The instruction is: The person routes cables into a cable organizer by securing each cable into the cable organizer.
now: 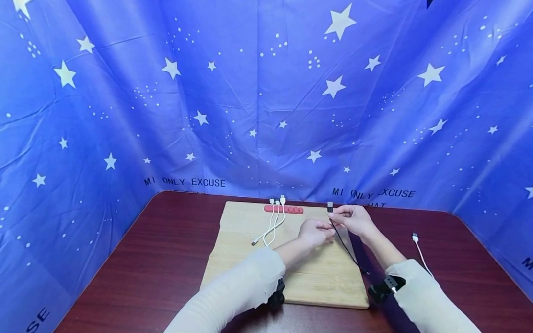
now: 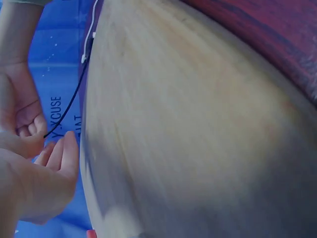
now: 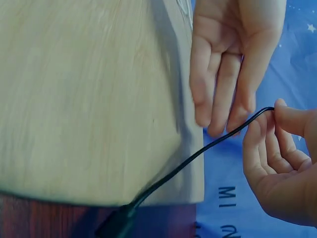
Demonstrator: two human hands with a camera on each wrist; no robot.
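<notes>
My right hand [image 1: 354, 220] pinches a black USB cable [image 3: 198, 152] between thumb and fingers, just below its plug [image 1: 330, 207], which points up past the board's back right corner. The cable's other end, a black connector [image 3: 118, 221], hangs by the board's right edge. My left hand [image 3: 225, 67] is beside the right one, its fingers extended close to the cable; whether they touch it I cannot tell. A red cable holder [image 1: 297, 210] lies along the back of the wooden board [image 1: 245, 268], with several white cables [image 1: 270, 229] at its left part.
Another white cable [image 1: 418, 245] lies on the dark red table [image 1: 457, 271] at the right, partly behind my right sleeve. A blue star-patterned cloth [image 1: 260, 88] surrounds the table's back and sides. Dark camera mounts [image 1: 387, 287] are on my wrists.
</notes>
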